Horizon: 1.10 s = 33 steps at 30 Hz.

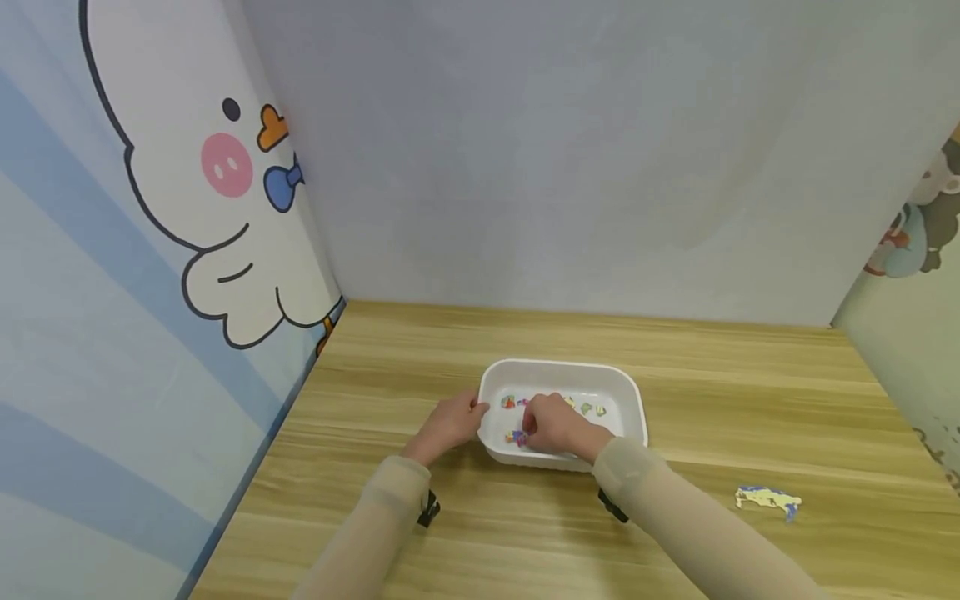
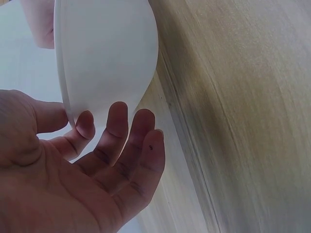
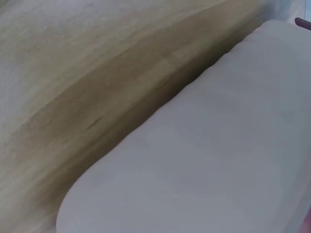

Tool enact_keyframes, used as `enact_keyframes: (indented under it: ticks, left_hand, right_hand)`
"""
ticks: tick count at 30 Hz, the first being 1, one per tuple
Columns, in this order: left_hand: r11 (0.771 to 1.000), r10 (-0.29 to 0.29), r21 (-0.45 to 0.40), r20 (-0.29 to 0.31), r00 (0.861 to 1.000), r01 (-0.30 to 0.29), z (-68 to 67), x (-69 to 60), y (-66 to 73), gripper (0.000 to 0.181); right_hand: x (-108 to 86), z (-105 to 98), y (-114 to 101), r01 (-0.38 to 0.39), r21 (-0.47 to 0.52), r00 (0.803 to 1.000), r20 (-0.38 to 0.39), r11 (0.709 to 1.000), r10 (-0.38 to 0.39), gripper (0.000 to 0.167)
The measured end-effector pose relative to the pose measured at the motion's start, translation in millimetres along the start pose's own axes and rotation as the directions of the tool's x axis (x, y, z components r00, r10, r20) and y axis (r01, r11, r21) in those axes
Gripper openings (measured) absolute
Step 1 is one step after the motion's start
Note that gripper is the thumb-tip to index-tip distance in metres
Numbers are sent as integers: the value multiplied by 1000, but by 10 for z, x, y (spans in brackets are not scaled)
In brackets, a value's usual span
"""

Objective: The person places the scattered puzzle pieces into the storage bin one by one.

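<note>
A white plastic tub with rounded corners stands on the table. My left hand pinches its left rim between thumb and forefinger; in the left wrist view the other fingers curve loosely beside the outer wall. My right hand reaches into the tub with its fingers curled downward. Its fingertips are hidden, so I cannot tell whether they hold anything. Close by lies a purple and blue piece. An orange-red and green piece and a green piece lie on the tub floor, among several small flat pieces.
On the wooden table, to the right, lies an irregular pale yellow and blue piece. A grey-white backdrop rises behind the table. A cartoon-printed wall borders the left side. The tub's outer wall fills much of the right wrist view.
</note>
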<state>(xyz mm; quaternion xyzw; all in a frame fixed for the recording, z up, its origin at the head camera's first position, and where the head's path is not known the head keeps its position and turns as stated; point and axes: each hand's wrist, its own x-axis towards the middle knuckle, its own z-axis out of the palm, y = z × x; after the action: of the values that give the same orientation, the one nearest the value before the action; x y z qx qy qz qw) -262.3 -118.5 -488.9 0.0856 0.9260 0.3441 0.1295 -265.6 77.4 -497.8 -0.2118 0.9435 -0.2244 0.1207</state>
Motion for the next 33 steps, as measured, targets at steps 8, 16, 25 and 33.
enact_keyframes:
  ticks: [8, 16, 25, 33]
  left_hand:
    - [999, -14, -34, 18, 1000, 15, 26, -14, 10, 27]
    - [1000, -15, -10, 8, 1000, 15, 8, -6, 24, 27]
    - [1000, -12, -14, 0, 1000, 12, 0, -7, 49, 28]
    - [1000, -29, -9, 5, 1000, 29, 1, -28, 61, 28]
  right_hand:
    - [-13, 16, 20, -59, 13, 998, 12, 998, 59, 14]
    - [-57, -58, 26, -25, 23, 999, -20, 999, 26, 18]
    - [-206, -276, 71, -7, 35, 999, -46, 999, 8, 14]
    - [-450, -511, 128, 66, 43, 992, -115, 997, -60, 12]
